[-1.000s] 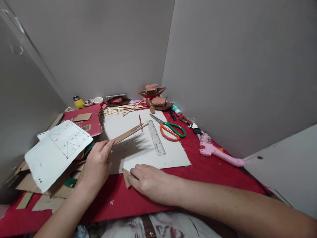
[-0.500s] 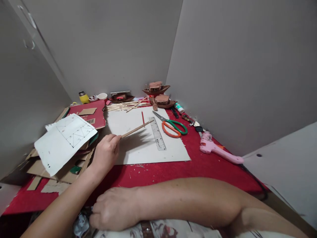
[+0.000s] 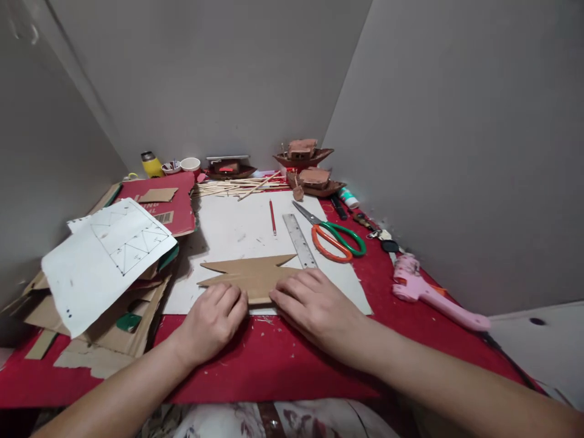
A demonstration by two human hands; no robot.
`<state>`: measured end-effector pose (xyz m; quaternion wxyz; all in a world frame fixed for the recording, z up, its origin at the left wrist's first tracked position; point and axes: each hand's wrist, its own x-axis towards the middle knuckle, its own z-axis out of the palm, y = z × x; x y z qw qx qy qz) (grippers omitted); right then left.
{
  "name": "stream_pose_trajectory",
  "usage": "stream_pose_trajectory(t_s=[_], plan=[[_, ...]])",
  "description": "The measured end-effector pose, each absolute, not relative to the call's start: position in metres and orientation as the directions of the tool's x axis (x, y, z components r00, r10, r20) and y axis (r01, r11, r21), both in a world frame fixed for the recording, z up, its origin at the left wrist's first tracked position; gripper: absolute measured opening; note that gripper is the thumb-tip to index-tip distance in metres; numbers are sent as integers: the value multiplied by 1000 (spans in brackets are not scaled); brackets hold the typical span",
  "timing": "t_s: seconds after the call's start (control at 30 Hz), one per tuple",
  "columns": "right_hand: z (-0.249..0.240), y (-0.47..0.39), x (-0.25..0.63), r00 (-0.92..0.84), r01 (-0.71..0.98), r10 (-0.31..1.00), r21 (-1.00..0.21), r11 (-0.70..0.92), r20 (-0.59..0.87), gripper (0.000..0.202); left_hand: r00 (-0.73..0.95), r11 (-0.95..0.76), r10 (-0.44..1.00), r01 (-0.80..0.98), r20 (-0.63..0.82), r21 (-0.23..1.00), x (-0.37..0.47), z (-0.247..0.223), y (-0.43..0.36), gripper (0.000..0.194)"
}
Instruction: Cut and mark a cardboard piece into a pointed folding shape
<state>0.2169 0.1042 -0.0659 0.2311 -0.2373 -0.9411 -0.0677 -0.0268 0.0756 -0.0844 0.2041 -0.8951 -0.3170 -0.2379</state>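
A brown cardboard cutout (image 3: 255, 272) with pointed, notched ends lies on the white sheet (image 3: 228, 225), close to its front edge. My left hand (image 3: 212, 319) grips its near left part, fingers curled over the edge. On the near right part, my right hand (image 3: 314, 307) holds it the same way, with the thumbs mostly hidden. Just beyond the right hand lies a clear ruler (image 3: 298, 240), its near end by the fingers. A red pencil (image 3: 272, 217) and scissors (image 3: 335, 234) with one orange and one green handle lie farther back on the sheet.
A paper with drawn triangles (image 3: 137, 240) tops a pile of cardboard (image 3: 132, 298) at left. Thin sticks (image 3: 232, 188) and small model boats (image 3: 314, 179) stand at the back. A pink glue gun (image 3: 424, 292) lies on the red tabletop (image 3: 274, 371) at right.
The cardboard piece, seen edge-on in the raised left hand before, now lies flat on the sheet. My right hand has come up from my lap onto it. The view has shifted slightly.
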Motion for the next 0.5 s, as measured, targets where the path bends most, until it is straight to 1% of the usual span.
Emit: stream_pose_trajectory(t_s=[0.13, 0.27, 0.33, 0.43, 0.47, 0.5], plan=[[-86, 114, 215, -839, 440, 392, 45, 897, 376, 21, 717, -744, 502, 643, 483, -182, -29, -84, 69, 26], [-88, 117, 216, -853, 412, 379, 17, 911, 360, 24, 704, -733, 553, 666, 446, -141, -34, -81, 63, 30], [-85, 117, 216, -839, 422, 411, -50, 905, 356, 26, 705, -729, 572, 671, 419, -134, -34, -80, 60, 32], [-82, 118, 216, -794, 457, 512, -233, 858, 328, 29, 705, -734, 604, 674, 371, -86, -36, -82, 54, 38], [-83, 118, 216, -784, 452, 521, -264, 852, 337, 30, 701, -737, 610, 673, 370, -61, -38, -83, 52, 42], [-84, 118, 217, -780, 436, 509, -267, 859, 365, 32, 698, -739, 617, 673, 363, -40, -41, -85, 50, 44]])
